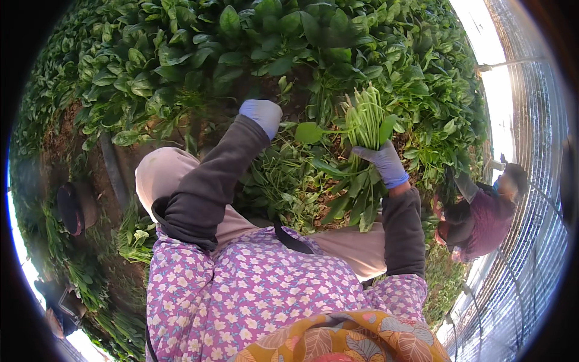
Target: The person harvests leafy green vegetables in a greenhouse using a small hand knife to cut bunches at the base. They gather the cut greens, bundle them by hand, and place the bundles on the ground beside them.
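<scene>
My right hand [385, 165], in a thin pale glove, grips a bunch of spinach-like leafy greens [367, 118]. The bunch's pale stems point away from me, and its dark leaves hang below the hand towards my lap. One broad leaf sticks out to the left of the stems. My left hand [262, 115], gloved likewise, is bent over the soil at the edge of the standing plants [280, 50]. Only its back shows; the fingers and anything in them are hidden. Loose cut leaves and stems [285, 181] litter the ground between my knees.
Another person [481, 212] crouches among the plants at the right, by the plastic greenhouse wall [538, 149]. A dark round object [74, 208] stands on the soil at the left, near a grey strip [113, 169]. Gathered greens [135, 237] lie beside my left knee [160, 178].
</scene>
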The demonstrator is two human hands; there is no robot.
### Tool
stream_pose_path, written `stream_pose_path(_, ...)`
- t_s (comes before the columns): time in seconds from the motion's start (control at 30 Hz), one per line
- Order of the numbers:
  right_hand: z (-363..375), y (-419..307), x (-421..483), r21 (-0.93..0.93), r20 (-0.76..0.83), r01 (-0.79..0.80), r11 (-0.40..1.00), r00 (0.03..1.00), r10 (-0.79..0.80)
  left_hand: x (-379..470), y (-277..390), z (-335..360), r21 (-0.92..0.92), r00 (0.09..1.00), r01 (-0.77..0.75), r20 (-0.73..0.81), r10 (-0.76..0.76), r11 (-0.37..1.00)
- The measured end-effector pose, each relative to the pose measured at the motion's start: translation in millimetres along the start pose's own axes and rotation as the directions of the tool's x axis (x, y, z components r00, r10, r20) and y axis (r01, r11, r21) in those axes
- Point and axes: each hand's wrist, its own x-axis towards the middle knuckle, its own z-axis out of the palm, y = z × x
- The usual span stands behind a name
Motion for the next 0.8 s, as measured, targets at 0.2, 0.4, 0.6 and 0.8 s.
stream_pose_path(0.2, 9, -10, -12, -0.018, 0.071, -0.028, 0.999, 0.997, 0.029, 16, 39, 19, -0.530, 0.775, -0.587, -0.587, 0.236, 0.612)
stream_pose_path(0.4, 21, -15, -14, 0.014, 0.090, -0.110, 0.994, 0.990, 0.108, 15, 51, 11, -0.953, 0.927, -0.268, -0.216, 0.307, 0.139)
stream_pose_path(0.6, 13, -11, -12, -0.013, 0.131, -0.127, 0.992, 0.983, 0.127, 12, 24, 2, -0.937, 0.950, -0.307, -0.311, -0.001, -0.166)
stream_pose_path(0.8, 15, -12, -10, -0.094, 0.141, -0.100, 0.991, 0.984, 0.113, 14, 19, 18, -0.832, 0.867, -0.480, -0.498, 0.005, 0.277)
